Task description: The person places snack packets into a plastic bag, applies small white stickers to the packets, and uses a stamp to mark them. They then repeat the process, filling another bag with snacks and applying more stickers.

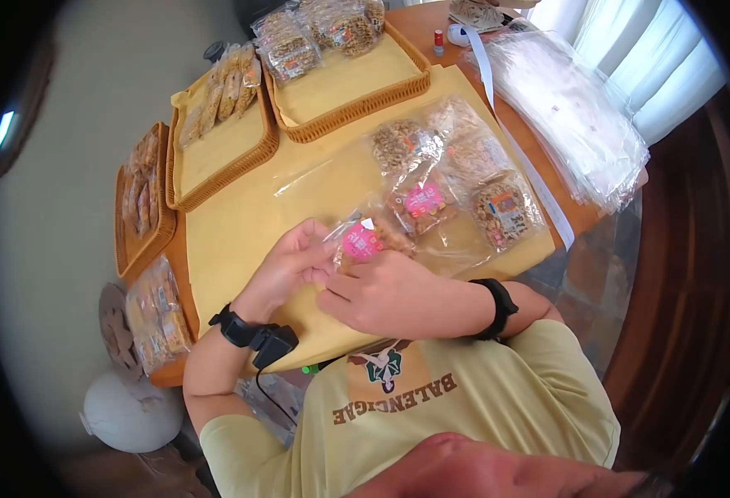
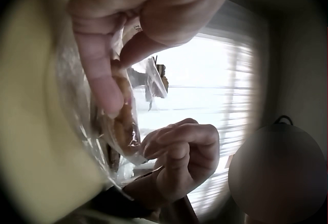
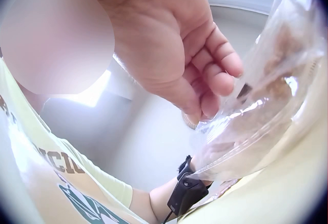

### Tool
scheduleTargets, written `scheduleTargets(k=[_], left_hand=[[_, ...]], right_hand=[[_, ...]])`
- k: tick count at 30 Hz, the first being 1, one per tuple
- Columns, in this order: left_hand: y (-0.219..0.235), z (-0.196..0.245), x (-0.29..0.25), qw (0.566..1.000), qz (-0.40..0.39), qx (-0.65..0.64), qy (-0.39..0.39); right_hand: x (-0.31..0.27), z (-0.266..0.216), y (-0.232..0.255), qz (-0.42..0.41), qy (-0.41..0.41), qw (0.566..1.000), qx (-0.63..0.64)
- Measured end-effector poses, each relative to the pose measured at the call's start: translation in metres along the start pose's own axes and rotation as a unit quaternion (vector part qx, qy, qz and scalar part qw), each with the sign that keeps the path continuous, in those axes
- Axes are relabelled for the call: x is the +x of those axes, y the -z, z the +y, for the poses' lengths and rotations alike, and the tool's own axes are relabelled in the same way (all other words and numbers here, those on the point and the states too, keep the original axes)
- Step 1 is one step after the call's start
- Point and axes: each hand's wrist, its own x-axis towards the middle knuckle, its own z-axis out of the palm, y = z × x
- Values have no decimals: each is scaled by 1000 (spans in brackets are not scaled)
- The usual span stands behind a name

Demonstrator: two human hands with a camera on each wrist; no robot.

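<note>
A small clear snack packet with a round pink label [image 1: 362, 241] lies between my two hands, close over the yellow cloth. My left hand [image 1: 292, 259] pinches one side of it between thumb and fingers; the left wrist view shows the brown snack [image 2: 124, 116] inside by the fingertips. With curled fingers, my right hand [image 1: 386, 292] pinches the near edge of the clear plastic [image 3: 241, 131]. Just beyond, a large clear bag [image 1: 456, 249] holds several snack packets, among them a second pink-labelled packet [image 1: 422, 199] and a nut-cluster packet [image 1: 502, 217].
Wicker trays with packets stand along the far side: one at the back [image 1: 357, 101], one left of it [image 1: 224, 181], and a smaller one [image 1: 166, 217] at the left edge. At the right lie a stack of clear bags [image 1: 564, 116] and a white strip [image 1: 539, 184].
</note>
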Motion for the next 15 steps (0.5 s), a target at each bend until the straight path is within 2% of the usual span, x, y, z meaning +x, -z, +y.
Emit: scheduleTargets(k=[2,5,7,10,12,13,15], left_hand=[[-7,-5,5,1000,-20,-18,-12],[-22,-7,5,998,-45,-25,-32],[-34,-3,3,998,-51,-12,-38],[-46,5,1,1000,-16,9,-13],[-49,8,2,992,13,126,20],[-49,8,4,992,13,128,20],[-49,7,7,994,-39,97,38]], right_hand=[[1,-2,-2,-3,-7,1000,1],[1,-5,-5,37,-5,999,-11],[1,-6,-3,-17,-5,1000,6],[1,-8,-6,-9,-9,1000,20],[0,-8,-8,-12,-2,1000,17],[-1,-8,-8,-15,5,1000,14],[-1,-10,-5,-10,4,1000,16]])
